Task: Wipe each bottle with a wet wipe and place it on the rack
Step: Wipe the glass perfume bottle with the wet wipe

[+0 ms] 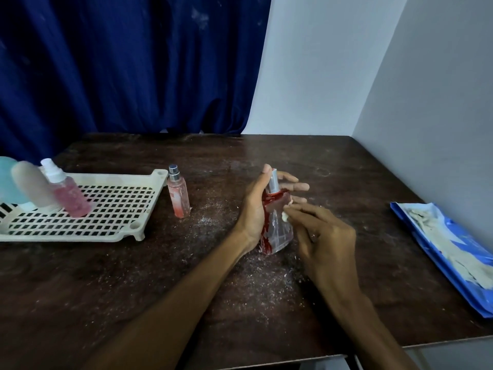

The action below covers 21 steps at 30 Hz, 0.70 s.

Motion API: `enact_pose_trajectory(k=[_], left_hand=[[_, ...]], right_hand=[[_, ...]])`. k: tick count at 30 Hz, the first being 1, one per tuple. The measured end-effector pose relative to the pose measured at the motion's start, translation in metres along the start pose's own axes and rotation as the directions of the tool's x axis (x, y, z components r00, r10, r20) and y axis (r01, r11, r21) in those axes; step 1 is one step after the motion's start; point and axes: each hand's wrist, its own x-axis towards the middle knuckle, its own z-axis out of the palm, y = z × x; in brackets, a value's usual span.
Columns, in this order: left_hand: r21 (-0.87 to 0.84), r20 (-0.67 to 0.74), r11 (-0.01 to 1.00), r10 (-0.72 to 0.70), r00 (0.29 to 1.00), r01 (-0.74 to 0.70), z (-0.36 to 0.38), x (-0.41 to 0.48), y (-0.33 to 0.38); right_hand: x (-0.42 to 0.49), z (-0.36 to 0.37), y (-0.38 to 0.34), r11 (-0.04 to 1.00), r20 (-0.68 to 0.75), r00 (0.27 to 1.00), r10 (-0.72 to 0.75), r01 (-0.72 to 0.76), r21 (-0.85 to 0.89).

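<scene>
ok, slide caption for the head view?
Left hand grips a red-and-clear glass perfume bottle while the right hand presses a white wet wipe against it.

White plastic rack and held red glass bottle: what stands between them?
Head view: a slim pink spray bottle stands upright on the dark table.

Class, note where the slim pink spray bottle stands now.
Head view, left of centre: the slim pink spray bottle stands upright on the table just right of the rack, left of the hand-held red bottle.

clear square glass bottle (277, 225) streaked red; cream plastic rack (112, 206) with a grid of holes; dark blue curtain (128, 62).
</scene>
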Motion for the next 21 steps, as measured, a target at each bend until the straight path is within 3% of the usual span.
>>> enact_pose_trajectory(k=[4, 9, 14, 21], left_hand=[[-0.059, 0.006, 0.998, 0.005, 1.0, -0.004, 0.0, -0.001, 0.0], [-0.13, 0.006, 0.991, -0.021, 1.0, 0.022, -0.003, 0.0, 0.001], [-0.119, -0.004, 0.993, -0.001, 1.0, 0.0, -0.002, 0.0, 0.002], [-0.138, 0.012, 0.99, 0.032, 0.999, -0.03, -0.002, 0.001, 0.0]], right_hand=[[0.015, 0.005, -0.009, 0.999, -0.055, 0.998, 0.039, -0.039, 0.002], [0.008, 0.004, -0.013, 1.0, 0.005, 1.0, -0.015, 0.015, -0.021], [0.023, 0.004, -0.001, 0.995, 0.005, 0.996, 0.088, -0.088, 0.044], [0.003, 0.007, -0.013, 0.998, -0.027, 0.997, 0.067, -0.067, 0.008]])
